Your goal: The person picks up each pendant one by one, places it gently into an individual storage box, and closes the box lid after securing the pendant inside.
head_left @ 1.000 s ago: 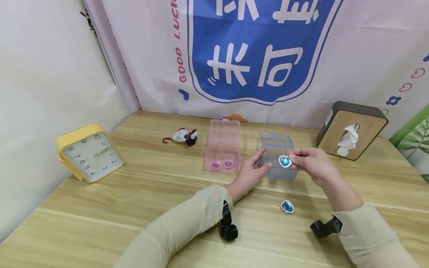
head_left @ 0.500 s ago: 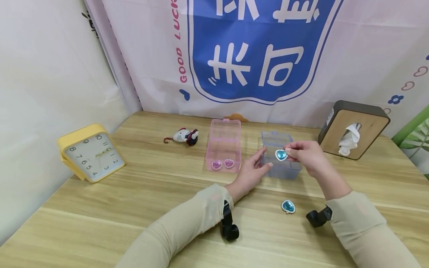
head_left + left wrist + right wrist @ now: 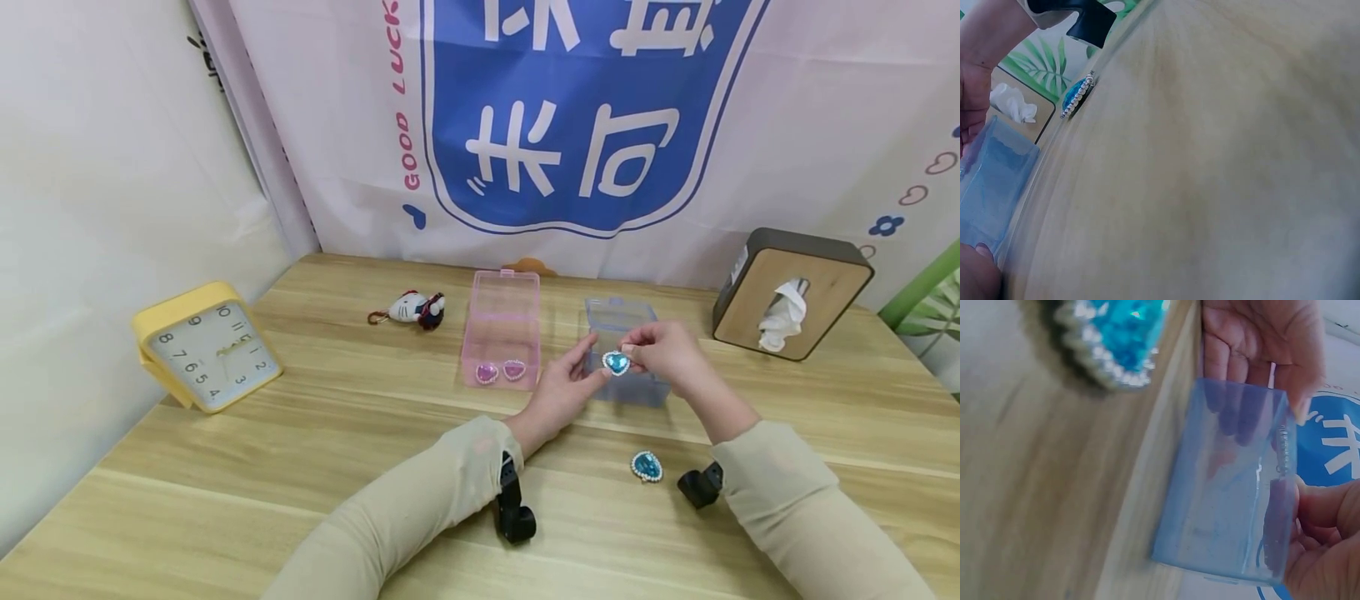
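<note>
My right hand (image 3: pixel 663 354) pinches a blue heart-shaped gem (image 3: pixel 617 363) with a beaded white border, over a clear blue plastic box (image 3: pixel 637 390) whose lid (image 3: pixel 618 312) stands raised. At the box's left side, my left hand (image 3: pixel 558 392) rests with fairly straight fingers against the wall and the thumb near the front corner. Through the box wall in the right wrist view, only part of the held gem's beaded edge (image 3: pixel 1283 450) shows. A second blue heart-shaped gem (image 3: pixel 647 467) lies on the table in front of the box.
Left of the blue box stands an open pink box (image 3: pixel 500 333) with two purple heart gems (image 3: pixel 487 373) inside. A small plush charm (image 3: pixel 408 308), a yellow clock (image 3: pixel 210 346) and a tissue box (image 3: pixel 795 292) also stand on the wooden table (image 3: pixel 337 442). A printed cloth (image 3: pixel 360 225) hangs behind.
My right hand has moved left with the pinched gem, first rising slightly, then lowering over the blue box. The left hand stays at the box's side.
</note>
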{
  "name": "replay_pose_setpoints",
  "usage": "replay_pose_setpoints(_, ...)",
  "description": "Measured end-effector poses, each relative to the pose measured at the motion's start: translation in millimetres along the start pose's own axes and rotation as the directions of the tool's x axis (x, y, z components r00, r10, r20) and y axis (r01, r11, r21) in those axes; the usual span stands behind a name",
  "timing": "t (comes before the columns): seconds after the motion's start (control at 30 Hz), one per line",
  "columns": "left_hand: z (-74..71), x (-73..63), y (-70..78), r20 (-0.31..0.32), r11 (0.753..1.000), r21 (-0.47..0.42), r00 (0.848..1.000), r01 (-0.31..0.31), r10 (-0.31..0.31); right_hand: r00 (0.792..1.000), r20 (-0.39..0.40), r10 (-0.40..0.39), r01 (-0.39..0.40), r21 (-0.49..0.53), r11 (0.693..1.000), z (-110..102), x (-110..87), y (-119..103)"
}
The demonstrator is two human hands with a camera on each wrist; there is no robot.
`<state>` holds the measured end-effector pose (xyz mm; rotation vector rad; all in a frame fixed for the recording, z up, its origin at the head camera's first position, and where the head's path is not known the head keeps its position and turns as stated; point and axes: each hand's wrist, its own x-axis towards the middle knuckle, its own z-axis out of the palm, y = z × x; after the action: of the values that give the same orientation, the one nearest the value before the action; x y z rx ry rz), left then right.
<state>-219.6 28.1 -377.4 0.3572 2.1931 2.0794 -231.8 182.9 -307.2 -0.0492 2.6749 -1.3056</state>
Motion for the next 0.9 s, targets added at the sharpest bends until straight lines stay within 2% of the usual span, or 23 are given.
replay_pose_setpoints(0.3, 0.2, 0.3, -2.0, 0.006, 1.0, -0.017, 1.0, 0.004, -0.004, 0.999, -0.022, 0.038, -0.039, -0.055, 0.998, 5, 0.1, 2)
replay_pose_setpoints(0.57, 1.1, 0.3, -2.3, -0.009, 1.0, -0.006, 1.0, -0.024, 0.024, 0.998, -0.053, 0.03, -0.031, -0.014, 0.999, 2, -3.0, 1)
replay_pose_setpoints(0.8, 0.9, 0.0, -2.3, -0.01, 1.0, 0.005, 1.0, -0.024, 0.024, 0.996, -0.087, -0.028, 0.03, 0.027, 0.999, -8, -21.1, -1)
replay_pose_setpoints(0.9, 0.0, -0.2, -2.3, -0.018, 1.0, 0.007, 1.0, -0.016, 0.017, 0.996, -0.077, -0.036, 0.04, 0.052, 0.998, -12, -30.4, 0)
